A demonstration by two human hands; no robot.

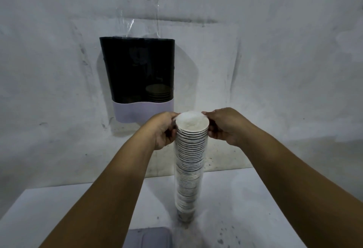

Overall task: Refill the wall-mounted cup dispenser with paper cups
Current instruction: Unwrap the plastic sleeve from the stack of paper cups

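We face a stained wall [275,51] with the cup dispenser [137,71] fixed to it, dark and see-through, a short nest of cups low in its right side; below lies the white worktop [59,208]; on it the stack of paper cups [189,165] stands upright, its long axis vertical; our left hand [163,132] and right hand [222,126] pinch the top rim from either side, fingers closed on it; the dispenser sits up and left, nearer our left hand.
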